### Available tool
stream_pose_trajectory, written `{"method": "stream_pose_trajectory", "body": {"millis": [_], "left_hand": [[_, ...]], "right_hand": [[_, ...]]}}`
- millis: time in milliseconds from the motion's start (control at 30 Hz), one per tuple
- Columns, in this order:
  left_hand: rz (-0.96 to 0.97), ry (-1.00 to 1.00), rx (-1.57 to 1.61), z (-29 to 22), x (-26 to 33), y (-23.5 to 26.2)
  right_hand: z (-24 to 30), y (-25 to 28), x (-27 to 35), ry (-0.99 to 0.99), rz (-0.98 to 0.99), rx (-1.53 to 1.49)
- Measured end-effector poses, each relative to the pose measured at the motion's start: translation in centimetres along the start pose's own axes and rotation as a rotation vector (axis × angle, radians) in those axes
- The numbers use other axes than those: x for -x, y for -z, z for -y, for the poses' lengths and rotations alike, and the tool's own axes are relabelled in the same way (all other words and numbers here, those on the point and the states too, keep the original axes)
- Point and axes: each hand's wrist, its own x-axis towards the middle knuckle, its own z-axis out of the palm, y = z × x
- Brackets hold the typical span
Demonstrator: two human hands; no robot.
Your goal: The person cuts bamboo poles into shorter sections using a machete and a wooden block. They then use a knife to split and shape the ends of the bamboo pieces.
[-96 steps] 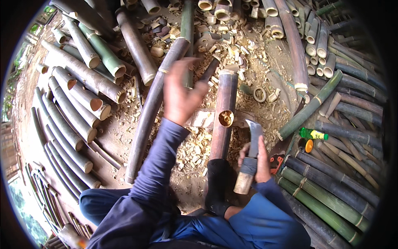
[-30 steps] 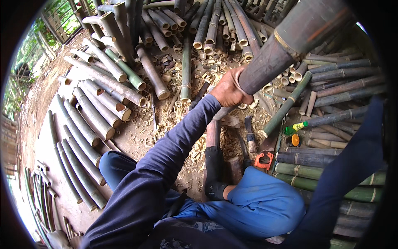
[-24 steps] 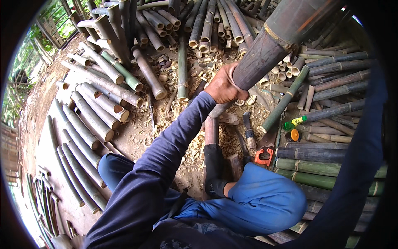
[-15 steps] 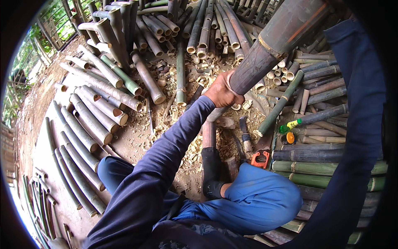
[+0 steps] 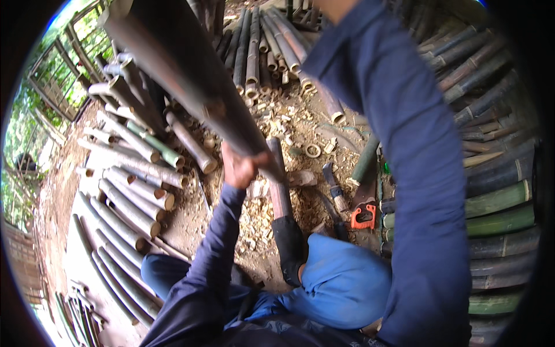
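**Long bamboo pole lifted, left hand at its lower end**

Nearest to you were your own legs: a knee in blue trousers at the bottom of the view and a dark boot planted on the chip-strewn ground. Your right arm, in a dark blue sleeve, rose steeply through the right half of the picture and ran out past the top edge, so you could not tell whether the right hand was open or closed, or what it held.

Your left hand was wrapped around the lower end of a long dark bamboo pole. The pole slanted up from that grip toward the upper left and passed close under the camera, raised off the ground. Just below the hand, a shorter brown bamboo piece lay on the chips, pointing toward your boot.

To the right of that piece lay a chopping knife with a wooden handle, and just beside it a handsaw with an orange handle. A small cut bamboo ring sat among the shavings farther out.

On your left, grey cut poles lay side by side in a row. On your right, green bamboo stems were stacked. Farthest away, more poles were piled with their cut ends facing you.
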Motion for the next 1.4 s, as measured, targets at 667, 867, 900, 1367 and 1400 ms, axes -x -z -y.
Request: {"method": "stream_pose_trajectory", "body": {"millis": [667,867,900,1367,1400], "left_hand": [[-0.237,-0.044,0.167,0.4,0.2,1.4],[-0.533,0.341,-0.021,1.8,-11.4,5.9],[-0.494,0.372,-0.083,3.7,-11.9,8.5],[-0.301,0.706,-1.144,19.7,9.9,10.1],[-0.257,0.636,-0.936,16.7,8.7,9.1]], "right_hand": [[-4.5,-7.1,59.3,-1.509,1.027,0.389],[-5.0,-6.5,60.6,-1.532,1.039,0.427],[-5.2,-6.8,59.4,-1.567,1.025,0.342],[3.8,-4.4,47.6,-2.004,0.308,-1.266],[4.9,-6.2,47.7,-2.018,0.297,-1.307]]}}
